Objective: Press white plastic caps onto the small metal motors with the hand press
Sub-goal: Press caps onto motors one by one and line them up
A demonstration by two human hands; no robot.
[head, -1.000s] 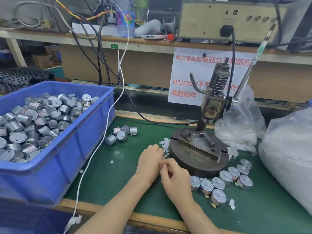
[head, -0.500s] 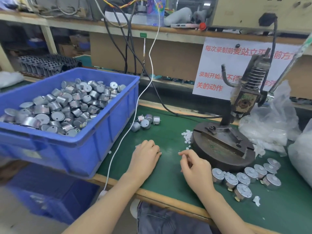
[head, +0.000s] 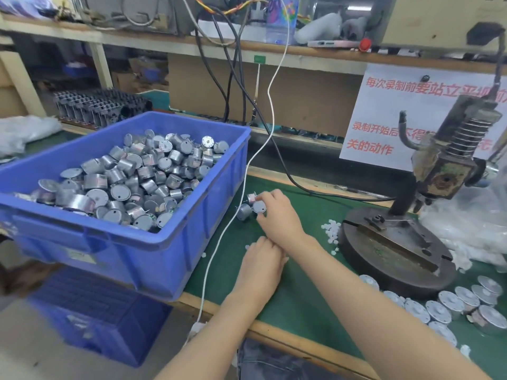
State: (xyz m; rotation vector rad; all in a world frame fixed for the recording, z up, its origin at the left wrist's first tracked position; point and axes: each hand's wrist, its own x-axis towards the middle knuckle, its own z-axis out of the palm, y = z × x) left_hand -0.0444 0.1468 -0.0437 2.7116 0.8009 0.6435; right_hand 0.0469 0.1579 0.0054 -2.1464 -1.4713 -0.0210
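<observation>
Beside the bin lie a few loose metal motors [head: 243, 212] on the green mat. My right hand [head: 278, 218] has reached across to them, and its fingertips pinch one small motor [head: 259, 207]. Just below the right wrist, my left hand [head: 262, 259] rests on the mat, fingers relaxed, with nothing seen in it. A small heap of white plastic caps [head: 330, 229] sits against the round base [head: 395, 250] of the hand press [head: 444, 171], whose base plate carries no motor. Several capped motors [head: 450, 303] stand in front of the base at the right.
A blue bin [head: 164, 242] heaped with several bare motors [head: 131, 182] fills the left of the bench. A white cable [head: 241, 187] runs down past the bin's right wall. Clear plastic bags [head: 472, 223] lie behind the press at the right edge.
My right hand has moved from the cap pile leftward and forward to the loose motors and taken hold of one. The left hand stays on the mat. The view has swung left.
</observation>
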